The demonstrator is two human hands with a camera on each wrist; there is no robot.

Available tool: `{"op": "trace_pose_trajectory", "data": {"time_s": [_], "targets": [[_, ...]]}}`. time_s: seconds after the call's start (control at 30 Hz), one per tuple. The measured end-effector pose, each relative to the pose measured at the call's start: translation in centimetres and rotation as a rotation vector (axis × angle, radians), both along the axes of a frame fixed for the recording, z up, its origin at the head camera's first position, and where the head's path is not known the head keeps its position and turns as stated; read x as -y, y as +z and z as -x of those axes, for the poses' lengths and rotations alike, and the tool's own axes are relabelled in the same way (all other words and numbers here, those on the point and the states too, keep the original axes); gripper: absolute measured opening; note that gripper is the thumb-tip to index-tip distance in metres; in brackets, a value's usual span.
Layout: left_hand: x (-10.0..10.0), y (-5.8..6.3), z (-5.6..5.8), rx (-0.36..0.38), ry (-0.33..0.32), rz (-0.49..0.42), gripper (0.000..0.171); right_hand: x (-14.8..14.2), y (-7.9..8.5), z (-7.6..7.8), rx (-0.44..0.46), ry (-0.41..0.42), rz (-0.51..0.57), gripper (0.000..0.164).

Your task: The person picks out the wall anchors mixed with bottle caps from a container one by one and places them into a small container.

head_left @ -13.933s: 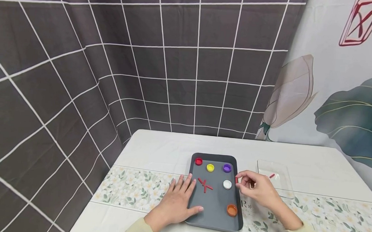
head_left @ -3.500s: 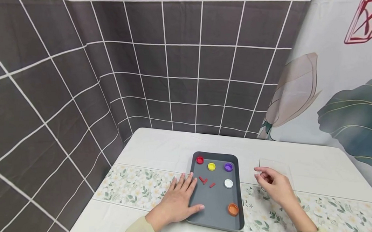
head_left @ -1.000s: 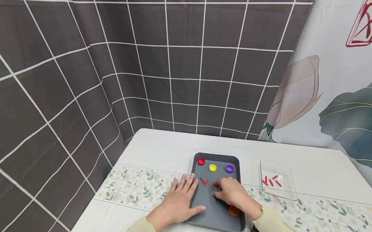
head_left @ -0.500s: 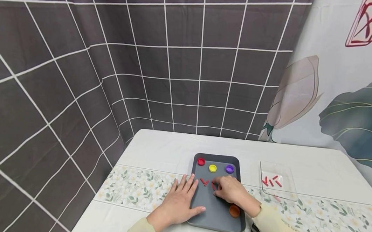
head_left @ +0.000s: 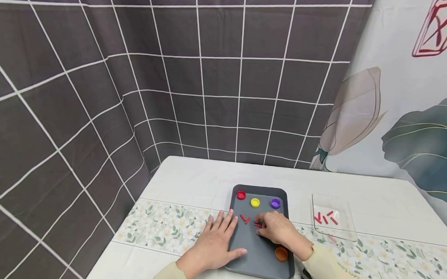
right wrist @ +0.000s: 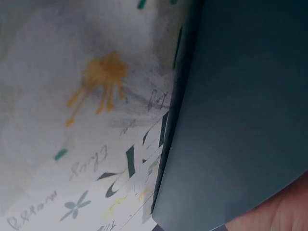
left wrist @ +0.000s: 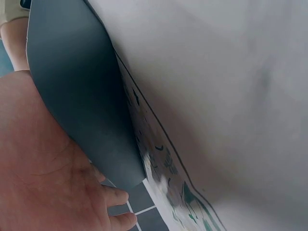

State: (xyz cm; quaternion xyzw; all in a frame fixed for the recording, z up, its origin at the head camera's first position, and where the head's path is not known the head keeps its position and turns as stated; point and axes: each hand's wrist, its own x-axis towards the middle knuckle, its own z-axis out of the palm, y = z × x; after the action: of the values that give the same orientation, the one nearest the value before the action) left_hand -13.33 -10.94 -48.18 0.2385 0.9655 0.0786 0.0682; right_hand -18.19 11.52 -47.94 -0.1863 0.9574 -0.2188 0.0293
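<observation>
Inside the grey tray (head_left: 260,259), my right hand (head_left: 278,228) pinches a small red stick (head_left: 257,225) between thumb and fingertips. A pair of red sticks (head_left: 245,219) lies in a V to its left. My left hand (head_left: 212,244) lies spread over the tray's left rim, thumb reaching inside; its palm (left wrist: 43,159) shows beside the tray wall (left wrist: 86,91) in the left wrist view. Right of the tray, a clear box (head_left: 343,207) holds several red sticks (head_left: 325,219). The right wrist view shows mostly the tray's outer wall (right wrist: 236,115).
Small round caps stand in the tray: red (head_left: 241,195), yellow (head_left: 255,202) and purple (head_left: 275,203) along the far end, an orange cap (head_left: 281,254) near the right forearm. The table (head_left: 199,176) has a white cover with a floral band (head_left: 166,225).
Since the oldest frame, red sticks have gone from the tray into the clear box. My right hand has come back from the box; the pinched stick has turned sideways. The left hand stays put.
</observation>
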Motion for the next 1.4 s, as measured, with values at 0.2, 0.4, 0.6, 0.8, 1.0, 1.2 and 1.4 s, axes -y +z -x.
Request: {"op": "trace_pose_trajectory", "data": {"time_s": [0.2, 0.4, 0.6, 0.8, 1.0, 1.2, 1.4], "targets": [[0.0, -0.1, 0.0, -0.006, 0.003, 0.011, 0.093, -0.1, 0.3, 0.2, 0.064, 0.024, -0.009, 0.026], [0.0, -0.1, 0.0, -0.015, 0.002, 0.011, 0.093, -0.3, 0.6, 0.2, 0.044, 0.044, -0.029, 0.024], [0.1, -0.1, 0.1, -0.015, -0.005, -0.001, 0.092, -0.4, 0.7, 0.0, 0.002, 0.012, -0.071, 0.027], [0.1, -0.1, 0.1, -0.007, -0.002, 0.007, 0.093, -0.5, 0.7, -0.1, 0.039, 0.012, -0.086, 0.035], [0.1, -0.2, 0.1, -0.003, -0.009, -0.016, 0.092, -1.0, 1.2, 0.0, 0.097, 0.066, -0.087, 0.027], [0.2, -0.1, 0.1, -0.018, -0.012, 0.002, 0.093, -1.5, 1.7, 0.5, 0.134, 0.139, -0.089, 0.035], [0.2, -0.1, 0.0, -0.025, -0.015, 0.002, 0.092, -1.4, 1.5, 0.7, 0.153, 0.167, -0.099, 0.039]]}}
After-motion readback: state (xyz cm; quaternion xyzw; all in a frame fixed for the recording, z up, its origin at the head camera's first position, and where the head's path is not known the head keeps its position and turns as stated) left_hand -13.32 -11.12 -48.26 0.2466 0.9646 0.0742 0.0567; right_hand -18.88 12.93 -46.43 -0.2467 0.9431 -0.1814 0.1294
